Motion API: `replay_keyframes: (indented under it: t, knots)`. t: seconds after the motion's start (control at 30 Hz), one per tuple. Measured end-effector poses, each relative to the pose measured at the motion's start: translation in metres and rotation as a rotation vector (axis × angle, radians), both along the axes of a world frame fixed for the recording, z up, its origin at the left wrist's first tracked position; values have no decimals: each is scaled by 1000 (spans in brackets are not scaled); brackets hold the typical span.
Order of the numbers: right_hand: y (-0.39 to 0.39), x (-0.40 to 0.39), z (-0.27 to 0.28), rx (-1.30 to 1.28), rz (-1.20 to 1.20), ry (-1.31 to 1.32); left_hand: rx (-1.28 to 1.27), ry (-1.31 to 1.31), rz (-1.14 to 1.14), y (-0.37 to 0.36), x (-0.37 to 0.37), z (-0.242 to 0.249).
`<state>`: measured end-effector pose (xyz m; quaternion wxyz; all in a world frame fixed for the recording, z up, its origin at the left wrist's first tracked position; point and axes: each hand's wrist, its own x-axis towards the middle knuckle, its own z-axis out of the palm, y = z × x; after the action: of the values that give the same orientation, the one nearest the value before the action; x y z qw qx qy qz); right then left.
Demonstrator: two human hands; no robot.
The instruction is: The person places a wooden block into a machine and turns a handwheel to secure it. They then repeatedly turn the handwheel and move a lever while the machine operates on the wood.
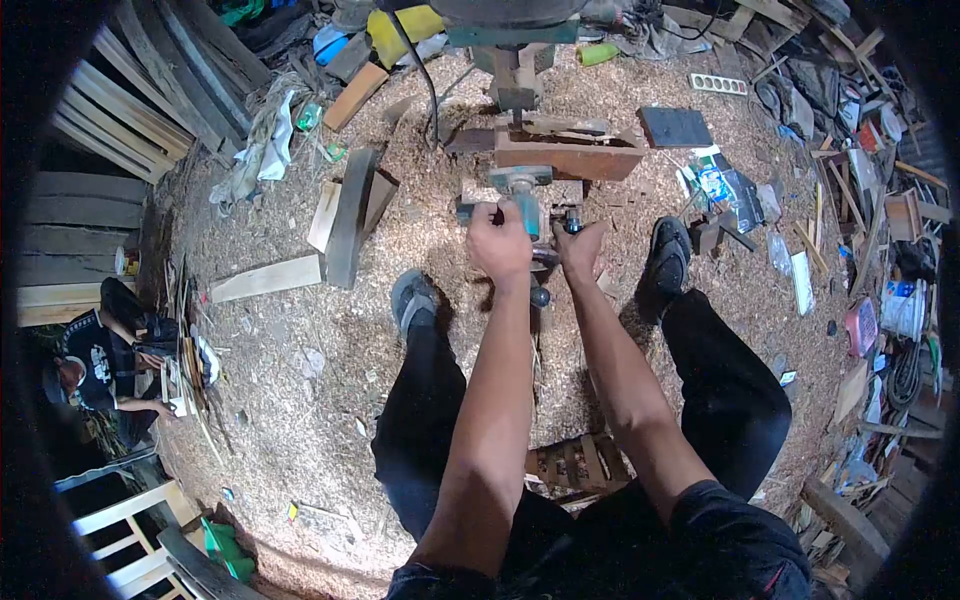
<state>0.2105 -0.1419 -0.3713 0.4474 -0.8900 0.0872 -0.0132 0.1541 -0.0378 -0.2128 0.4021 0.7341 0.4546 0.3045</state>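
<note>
In front of me a wood-boring machine with a teal head (510, 62) holds a vertical bit above a reddish-brown wooden block (570, 158). The block lies across the machine's carriage, and its upper side looks hollowed or split. My left hand (500, 242) is closed against the teal carriage part (530, 215); what it wraps round is hidden. Just to its right, my right hand (582, 250) is closed on a dark-knobbed handle (572, 222). Another black knob (540, 297) shows below, between my forearms.
Wood shavings cover the floor. Offcut boards (350, 218) lie left of the machine, a dark block (675, 127) to its right. At far left another person (105, 360) sits handling thin wood pieces. Scrap and a pink basket (860, 328) line the right side. A wooden slatted piece (580, 462) lies between my legs.
</note>
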Motion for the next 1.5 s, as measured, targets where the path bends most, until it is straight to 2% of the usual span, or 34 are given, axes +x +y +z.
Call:
replay_keyframes:
  t: [0.07,0.1,0.2,0.23,0.33,0.4,0.47,0.5,0.6,0.63,0.73,0.87,0.9,1.0,1.13,1.27,1.3,1.4,1.43,1.5]
  knots:
    - [-7,4,4,107,47,80,2,-13,-6,0,0,3]
    - [-18,4,-7,310,156,97,7,-14,-5,2,0,2]
    - [-48,3,21,1424,196,724,18,-9,7,1,-4,-5]
    - [-45,3,28,1229,88,715,28,-17,9,0,-5,-6]
    - [-34,8,10,991,-49,623,-7,-72,1,2,3,-3]
    - [-37,7,-8,506,138,439,-20,-76,0,-2,1,7]
    - [-18,-6,-6,10,-10,61,21,-49,-1,-1,-1,8]
    - [-15,-16,36,-50,43,39,13,-54,-9,0,0,2]
    - [-18,-20,49,86,49,87,-17,-59,-13,-3,1,8]
    - [-22,-16,36,231,77,89,-27,-51,-14,-3,1,11]
    - [-31,-2,9,887,91,532,-10,-57,-5,-3,2,5]
    - [-16,-3,-31,439,70,347,-30,-64,-14,2,2,-7]
    - [-10,-16,18,195,53,138,-24,-68,-16,0,1,-8]
    - [-3,-28,28,-125,109,-267,3,-74,-24,1,1,0]
    - [-14,-23,24,-3,222,-147,25,-21,-23,-3,-1,7]
    - [-36,-7,23,1150,110,545,34,-44,6,-3,1,7]
    - [-37,-5,23,1169,118,607,23,-43,4,-5,-1,6]
    - [-41,9,-25,922,179,585,14,-61,-11,-1,3,8]
    - [-33,3,-5,666,94,497,11,-73,-8,-2,4,6]
    - [-12,-8,4,142,122,10,4,-72,-4,-3,-1,2]
